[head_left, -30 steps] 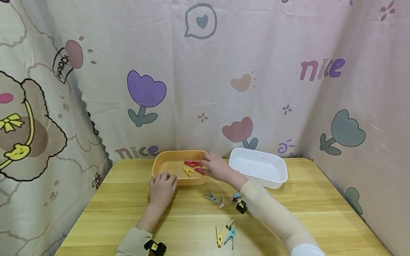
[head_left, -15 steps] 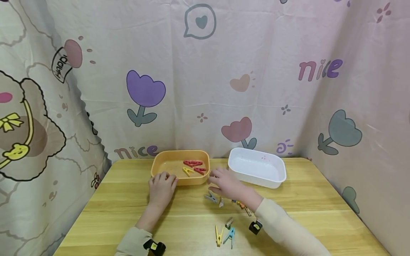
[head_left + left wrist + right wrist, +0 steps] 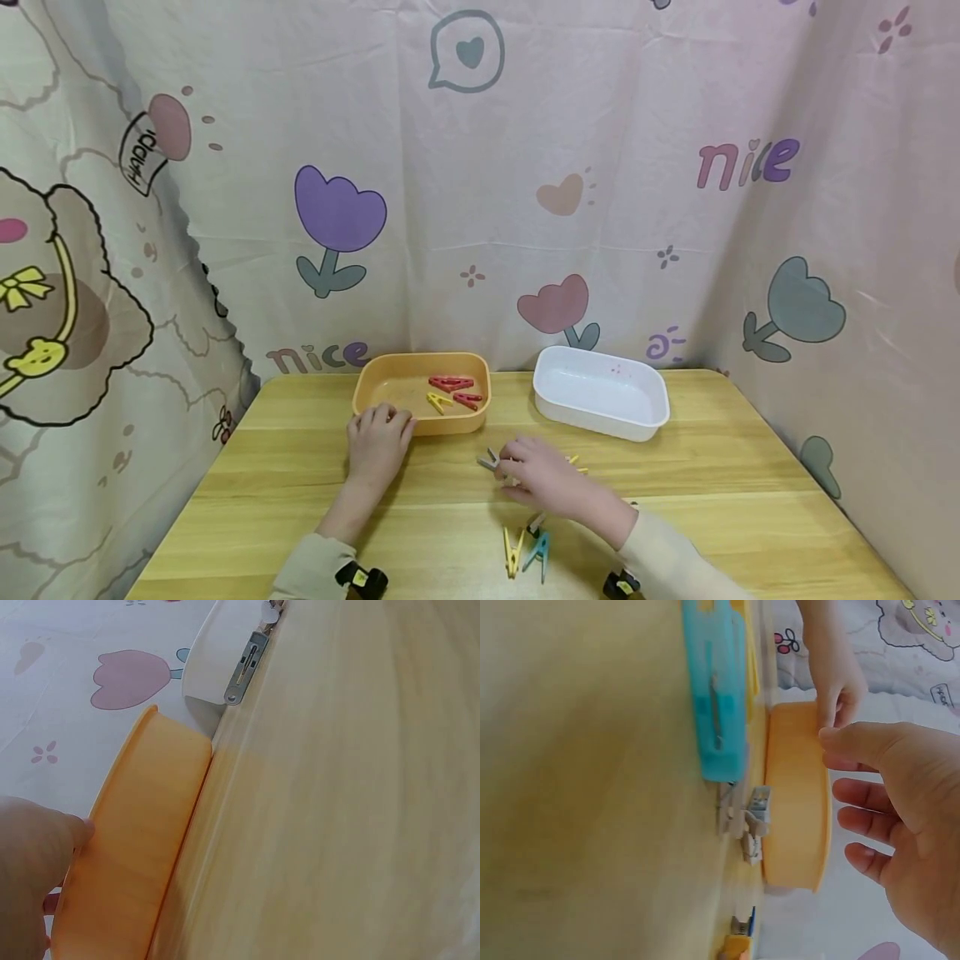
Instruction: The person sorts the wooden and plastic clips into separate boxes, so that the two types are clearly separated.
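My left hand (image 3: 377,450) grips the near rim of the orange basin (image 3: 450,426), with the thumb outside the wall in the left wrist view. Inside the basin lie two red clothespins (image 3: 452,383) and a yellow clothespin (image 3: 437,402). My right hand (image 3: 543,475) hovers over the table, fingers loosely bent and nothing held. A grey clothespin (image 3: 486,461) peeks out by its fingertips; other clips beneath are partly hidden. Closer to me lie a yellow clothespin (image 3: 513,553), a blue clothespin (image 3: 537,555) and a small clip (image 3: 535,525).
A white basin (image 3: 600,418) stands to the right of the orange one, at the back of the wooden table (image 3: 262,475). Behind it hangs a printed curtain (image 3: 465,208). Yellow clip ends (image 3: 574,460) show beyond my right hand.
My right hand has left the red clothespin in the orange basin and moved back toward me, over the clips on the table. The left hand has stayed on the rim.
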Demonstrator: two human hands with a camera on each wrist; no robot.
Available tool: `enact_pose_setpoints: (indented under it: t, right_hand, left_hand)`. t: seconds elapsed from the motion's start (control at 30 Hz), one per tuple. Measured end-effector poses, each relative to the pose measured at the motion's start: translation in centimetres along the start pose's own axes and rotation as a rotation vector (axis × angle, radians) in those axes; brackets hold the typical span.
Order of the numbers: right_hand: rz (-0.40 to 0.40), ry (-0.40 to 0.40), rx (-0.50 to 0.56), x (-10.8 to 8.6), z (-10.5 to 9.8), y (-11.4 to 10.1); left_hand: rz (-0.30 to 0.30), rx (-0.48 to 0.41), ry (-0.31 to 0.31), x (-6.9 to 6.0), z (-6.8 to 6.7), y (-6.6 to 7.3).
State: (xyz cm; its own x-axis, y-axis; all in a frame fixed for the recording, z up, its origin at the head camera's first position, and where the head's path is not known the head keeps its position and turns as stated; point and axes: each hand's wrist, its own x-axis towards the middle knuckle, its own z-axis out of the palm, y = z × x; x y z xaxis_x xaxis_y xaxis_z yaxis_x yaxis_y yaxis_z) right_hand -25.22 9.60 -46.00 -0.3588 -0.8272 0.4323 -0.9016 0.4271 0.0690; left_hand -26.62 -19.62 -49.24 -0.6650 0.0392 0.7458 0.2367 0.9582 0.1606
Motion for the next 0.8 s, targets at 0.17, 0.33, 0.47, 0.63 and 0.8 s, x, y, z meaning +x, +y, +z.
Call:
enact_pose_setpoints:
  t: [0.17,0.33,0.47,0.63,0.8]
  right_hand:
    - [0.02,-0.033,0.052,-1.4,0.0,-0.7]
    - [0.006,-0.061,0.039,-2.7,0.1,-1.3]
    - [-0.018,-0.064,0.052,-3.5,0.3,-1.7]
    - [-0.032,-0.087,0.077,-4.4,0.2,-2.3]
    - [-0.016,-0.114,0.096,-4.9,0.1,-2.6]
  left_hand:
    - [-0.001,0.008,-0.005,0.1,0.0,0.1]
    - [-0.011,0.007,-0.02,0.1,-0.1,0.1]
    - [-0.01,0.007,-0.02,0.0,0.0,0.1]
    - [-0.004,0.012,-0.016,0.0,0.1,0.1]
    - [-0.011,0.013,-0.014,0.0,0.0,0.0]
